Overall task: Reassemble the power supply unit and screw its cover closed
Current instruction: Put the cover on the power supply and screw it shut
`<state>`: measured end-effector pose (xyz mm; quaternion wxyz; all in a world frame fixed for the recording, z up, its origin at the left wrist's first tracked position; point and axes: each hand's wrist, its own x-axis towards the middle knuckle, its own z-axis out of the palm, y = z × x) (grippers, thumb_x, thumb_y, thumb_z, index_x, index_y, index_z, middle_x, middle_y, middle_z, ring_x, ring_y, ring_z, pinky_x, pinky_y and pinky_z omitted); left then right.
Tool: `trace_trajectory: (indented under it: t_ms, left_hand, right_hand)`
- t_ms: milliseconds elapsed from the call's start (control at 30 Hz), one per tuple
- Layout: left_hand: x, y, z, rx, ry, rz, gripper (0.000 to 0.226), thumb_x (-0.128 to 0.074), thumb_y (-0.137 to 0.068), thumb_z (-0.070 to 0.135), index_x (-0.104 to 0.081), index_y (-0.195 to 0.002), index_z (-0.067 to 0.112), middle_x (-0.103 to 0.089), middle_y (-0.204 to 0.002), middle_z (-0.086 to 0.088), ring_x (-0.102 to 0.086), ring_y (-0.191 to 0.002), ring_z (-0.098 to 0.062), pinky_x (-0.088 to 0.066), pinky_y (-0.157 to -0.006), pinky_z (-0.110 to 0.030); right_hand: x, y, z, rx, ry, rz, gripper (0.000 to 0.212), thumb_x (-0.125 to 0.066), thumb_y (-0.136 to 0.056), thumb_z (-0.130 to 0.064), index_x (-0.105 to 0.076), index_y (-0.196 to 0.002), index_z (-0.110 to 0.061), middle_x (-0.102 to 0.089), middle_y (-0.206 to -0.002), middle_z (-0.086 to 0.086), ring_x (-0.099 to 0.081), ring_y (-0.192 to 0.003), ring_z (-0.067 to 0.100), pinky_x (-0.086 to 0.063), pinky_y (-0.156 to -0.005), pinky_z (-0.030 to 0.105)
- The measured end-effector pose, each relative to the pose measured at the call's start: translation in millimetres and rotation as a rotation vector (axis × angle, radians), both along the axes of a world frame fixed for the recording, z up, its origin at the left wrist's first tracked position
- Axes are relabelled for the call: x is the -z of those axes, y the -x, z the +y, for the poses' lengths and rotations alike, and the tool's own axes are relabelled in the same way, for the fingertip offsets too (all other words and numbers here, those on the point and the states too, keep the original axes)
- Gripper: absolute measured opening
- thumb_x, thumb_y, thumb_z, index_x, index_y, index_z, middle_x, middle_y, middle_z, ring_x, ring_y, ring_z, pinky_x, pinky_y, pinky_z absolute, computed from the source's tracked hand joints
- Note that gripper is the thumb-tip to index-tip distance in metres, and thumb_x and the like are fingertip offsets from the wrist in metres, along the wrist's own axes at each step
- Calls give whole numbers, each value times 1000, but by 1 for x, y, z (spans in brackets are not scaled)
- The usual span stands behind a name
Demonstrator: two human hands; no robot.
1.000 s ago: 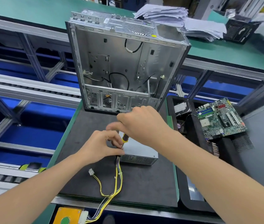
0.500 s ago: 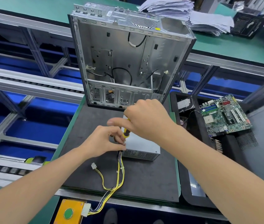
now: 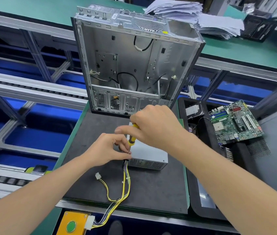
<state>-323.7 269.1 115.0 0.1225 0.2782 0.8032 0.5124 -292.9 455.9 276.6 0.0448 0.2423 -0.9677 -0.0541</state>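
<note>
A silver power supply unit (image 3: 148, 157) lies on the dark mat (image 3: 151, 189), its yellow and black cable bundle (image 3: 125, 184) trailing off the front edge. My right hand (image 3: 154, 127) grips the yellow and black screwdriver (image 3: 131, 139) from above, held upright over the unit's left front corner. My left hand (image 3: 107, 150) pinches the screwdriver's shaft near its tip at that corner. The tip and any screw are hidden by my fingers.
An empty computer case (image 3: 134, 65) stands upright at the mat's far edge. A black tray (image 3: 205, 150) to the right holds a green motherboard (image 3: 234, 123) and a drive. Paper stacks (image 3: 202, 16) lie on the far bench. A yellow box with a green button (image 3: 74, 224) sits below.
Both hands have stayed on the screwdriver at the unit's corner; my right hand's grip has shifted slightly on the handle. The view has tilted a little.
</note>
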Motion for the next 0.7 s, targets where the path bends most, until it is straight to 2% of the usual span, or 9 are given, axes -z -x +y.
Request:
trace_trajectory:
  t_ms: [100,167,200,300,400,500,567,633,700]
  left_hand:
    - [-1,1,-1,5,2,-14,22,-93,-75,33,-72,-82,35,-78,-83,9,-74,-86,-12,-49,-85,-14]
    - [-2,1,-1,15,0,-21,22,-93,-75,31,-74,-85,34,-79,-84,9,-75,-88,-14,-49,-89,-15]
    - [-2,1,0,22,0,-12,22,-93,-75,31,-74,-88,32,-79,-85,9,-75,-88,-15,-50,-90,-16]
    - [-1,1,0,2,-1,0,22,-93,-73,30,-76,-85,37,-78,-83,11,-74,-86,-12,-47,-85,-9]
    - [1,2,1,-5,-5,-25,23,-95,-71,35,-74,-80,36,-78,-81,10,-74,-83,-13,-47,-82,-9]
    - [1,3,2,4,-12,-5,25,-94,-73,33,-71,-84,37,-77,-80,9,-74,-80,-12,-47,-80,-9]
    - [2,4,2,7,2,-9,25,-93,-74,34,-70,-83,37,-77,-80,9,-74,-82,-12,-46,-81,-8]
    - [3,4,1,11,1,-27,24,-93,-74,35,-71,-84,33,-78,-81,8,-74,-83,-13,-47,-82,-9]
    - [5,4,0,17,-4,-21,24,-92,-74,36,-74,-88,30,-78,-84,9,-74,-83,-14,-49,-84,-12]
  right_hand:
    - [-14,3,10,-281,92,-283,19,-61,-99,-45,-64,-108,-29,-55,-101,-11,-54,-81,16,-49,-67,39]
    - [-19,6,12,-278,69,-399,11,-60,-101,-23,-62,-112,-26,-55,-102,-9,-49,-87,15,-52,-74,44]
    - [-19,5,10,-234,53,-371,5,-58,-102,-26,-61,-106,-23,-56,-94,-7,-51,-85,18,-51,-72,43]
    - [-7,4,2,-86,-45,-98,51,-49,-101,-59,-43,-69,-19,-42,-60,-1,-45,-58,25,-31,-55,34]
    - [-3,0,-4,66,-29,10,74,-38,-95,-78,-37,-54,-17,-36,-52,0,-33,-46,21,-18,-50,31]
    - [-4,1,7,-118,11,-83,47,-47,-99,-65,-66,-86,-24,-59,-88,-3,-59,-69,25,-39,-56,33]
    - [-12,3,14,-279,47,-298,16,-60,-100,-33,-61,-115,-28,-54,-118,-9,-63,-91,20,-51,-67,39]
    - [-15,4,14,-268,19,-384,16,-59,-101,-17,-58,-114,-25,-53,-111,-10,-60,-97,20,-52,-71,41]
    - [-11,4,9,-194,-8,-286,11,-55,-105,-32,-59,-106,-22,-55,-93,-6,-60,-91,26,-48,-67,39]
